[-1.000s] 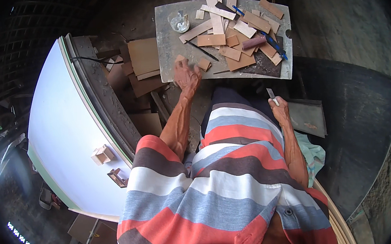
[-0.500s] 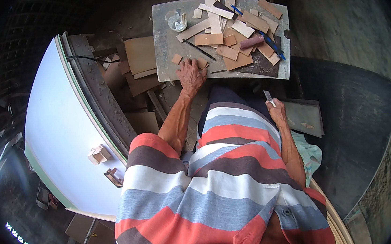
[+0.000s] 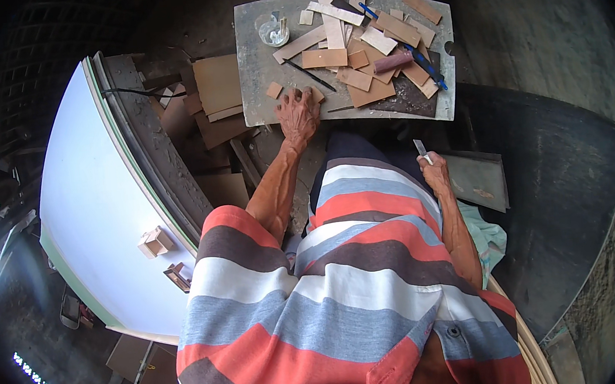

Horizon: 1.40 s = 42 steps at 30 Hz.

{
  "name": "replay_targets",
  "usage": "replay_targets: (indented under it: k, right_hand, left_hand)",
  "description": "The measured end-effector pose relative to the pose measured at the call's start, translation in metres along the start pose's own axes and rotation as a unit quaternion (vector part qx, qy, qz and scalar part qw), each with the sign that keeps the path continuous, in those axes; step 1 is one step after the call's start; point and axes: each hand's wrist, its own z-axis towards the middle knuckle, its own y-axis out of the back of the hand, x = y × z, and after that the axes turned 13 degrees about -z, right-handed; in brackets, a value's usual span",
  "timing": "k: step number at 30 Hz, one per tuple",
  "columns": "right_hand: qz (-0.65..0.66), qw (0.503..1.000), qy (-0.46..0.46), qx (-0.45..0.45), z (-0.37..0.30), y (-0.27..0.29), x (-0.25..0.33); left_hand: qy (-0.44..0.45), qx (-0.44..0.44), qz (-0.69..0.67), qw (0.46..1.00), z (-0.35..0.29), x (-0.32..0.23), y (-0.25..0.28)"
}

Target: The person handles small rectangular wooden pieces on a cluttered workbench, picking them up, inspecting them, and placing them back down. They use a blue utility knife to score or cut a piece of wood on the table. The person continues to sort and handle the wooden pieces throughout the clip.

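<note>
My left hand (image 3: 298, 116) lies palm down over the front edge of the grey work board (image 3: 254, 67), fingers spread. Beside its thumb side is a small wooden piece (image 3: 318, 95), partly hidden; whether the fingers grip it is unclear. A small square wooden piece (image 3: 274, 90) rests just beyond the fingertips. Low at the right, near my lap, my right hand (image 3: 435, 170) is closed around a flat metal blade (image 3: 420, 147), which points up and away from me. Its handle is mostly hidden in the fist.
Thin wood strips (image 3: 324, 58), a mauve roll (image 3: 393, 62), a blue tool (image 3: 429, 71), a dark pencil-like stick (image 3: 309, 74) and a clear cup (image 3: 273, 30) with white paste lie on the board. Left of me, a white panel (image 3: 93, 198) carries two small wooden boxes (image 3: 155, 243).
The view has shifted slightly. My left hand stays by the board's front edge, its fingers a little changed in pose. My right hand keeps its hold on the blade.
</note>
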Motion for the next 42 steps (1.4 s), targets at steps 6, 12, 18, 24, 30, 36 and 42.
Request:
replay_targets:
  k: [6, 12, 18, 24, 30, 36, 42]
  right_hand:
    - [-0.015, 1.000, 0.005, 0.005, 0.004, 0.001, -0.002]
    - [0.004, 1.000, 0.003, -0.011, 0.008, -0.003, -0.006]
    - [-0.003, 1.000, 0.010, -0.015, 0.010, -0.002, -0.006]
    - [-0.008, 1.000, 0.004, 0.001, 0.010, 0.000, -0.006]
    - [0.002, 1.000, -0.003, 0.006, 0.009, 0.001, -0.004]
    - [-0.006, 1.000, -0.009, -0.020, 0.013, -0.002, -0.015]
    - [0.010, 0.999, -0.037, -0.001, 0.009, 0.005, -0.014]
  left_hand:
    - [-0.008, 0.011, -0.015, 1.000, 0.000, -0.003, 0.006]
    - [0.000, 0.017, -0.033, 0.999, 0.004, 0.000, 0.006]
    - [0.014, 0.020, -0.042, 0.999, 0.005, -0.003, 0.008]
    - [0.000, -0.004, -0.037, 0.999, 0.005, 0.002, 0.005]
    - [-0.020, -0.025, -0.056, 0.998, 0.007, 0.001, 0.009]
    - [-0.084, -0.085, -0.113, 0.986, 0.024, -0.050, 0.020]
    - [-0.123, -0.099, -0.094, 0.983, 0.077, -0.090, 0.010]
